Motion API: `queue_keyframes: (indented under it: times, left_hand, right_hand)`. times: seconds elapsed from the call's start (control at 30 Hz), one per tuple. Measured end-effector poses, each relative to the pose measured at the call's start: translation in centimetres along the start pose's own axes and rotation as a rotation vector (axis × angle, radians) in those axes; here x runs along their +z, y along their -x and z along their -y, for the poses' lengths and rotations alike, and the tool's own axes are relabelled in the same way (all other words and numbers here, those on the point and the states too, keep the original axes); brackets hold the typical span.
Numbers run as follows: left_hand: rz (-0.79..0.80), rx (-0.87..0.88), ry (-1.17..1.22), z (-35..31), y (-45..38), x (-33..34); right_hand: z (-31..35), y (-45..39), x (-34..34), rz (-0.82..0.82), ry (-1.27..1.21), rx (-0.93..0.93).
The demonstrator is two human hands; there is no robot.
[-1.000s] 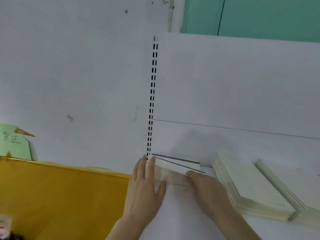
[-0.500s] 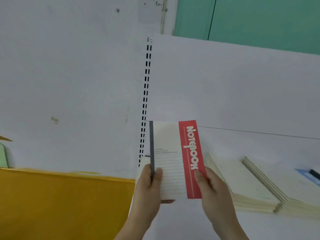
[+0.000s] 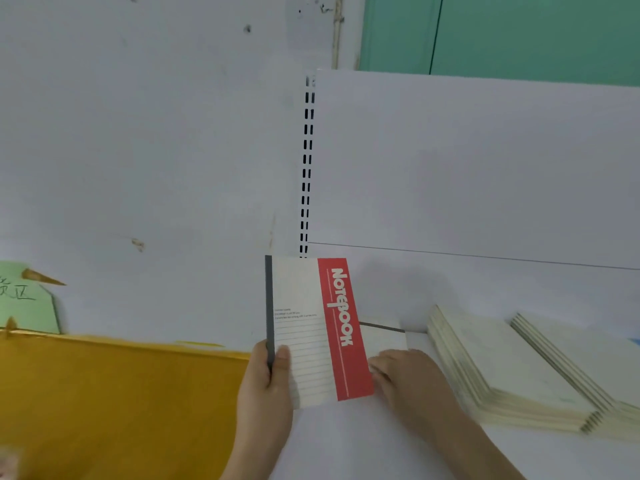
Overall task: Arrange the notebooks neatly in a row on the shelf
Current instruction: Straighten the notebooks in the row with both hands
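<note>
Standing upright at the shelf's [image 3: 381,445] left end, a notebook [image 3: 311,334] with a red title band and grey spine is pinched by the left hand [image 3: 265,386], thumb on the cover. The right hand [image 3: 408,379] lies with fingers extended on a second notebook [image 3: 384,336] lying flat behind it; whether it grips is hard to tell. Just right, two fanned stacks of notebooks [image 3: 502,368] occupy the shelf. A slotted upright [image 3: 306,168] rises behind, a yellow board [image 3: 121,403] sits left.
</note>
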State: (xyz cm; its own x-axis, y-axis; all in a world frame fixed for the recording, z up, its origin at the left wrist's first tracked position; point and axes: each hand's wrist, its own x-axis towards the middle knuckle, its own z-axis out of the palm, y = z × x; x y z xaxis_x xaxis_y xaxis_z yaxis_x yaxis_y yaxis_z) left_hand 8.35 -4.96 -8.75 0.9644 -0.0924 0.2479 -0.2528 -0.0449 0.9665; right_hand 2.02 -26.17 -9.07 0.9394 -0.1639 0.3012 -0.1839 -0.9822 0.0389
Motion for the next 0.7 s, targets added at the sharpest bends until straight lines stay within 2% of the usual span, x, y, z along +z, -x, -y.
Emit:
queue_keyframes:
  times: [0.1,0.2,0.27,0.37,0.43,0.5,0.53,0.7]
  left_hand:
    - [-0.016,-0.001,0.0,0.2,0.1,0.1]
    - [-0.063,0.006,-0.013,0.1,0.2,-0.1]
    - [-0.098,0.005,-0.004,0.0,0.1,-0.4]
    - [-0.11,-0.019,0.016,-0.3,-0.2,-0.6]
    - [-0.063,-0.021,0.048,-0.7,-0.1,-0.4]
    - [0.016,0.003,0.103,-1.6,0.5,-0.1]
    - [0.056,0.016,0.128,-2.2,1.0,0.2]
    - [0.143,-0.021,0.277,-3.7,2.7,1.9]
  right_hand:
    - [-0.3,0.0,-1.1,-0.098,-0.02,0.062]
    - [-1.1,0.1,-3.1,-0.345,-0.081,0.201]
    - [-1.6,0.4,-4.9,-0.521,-0.188,0.302]
    - [-1.0,1.7,-7.6,-0.67,-0.475,0.407]
    - [0.2,2.6,-8.6,-0.691,-0.736,0.462]
    - [1.7,3.2,-8.9,-0.656,-1.006,0.508]
    - [2.4,3.3,-8.7,-0.621,-1.063,0.53]
    - [3.9,3.8,-6.2,-0.544,-1.031,0.606]
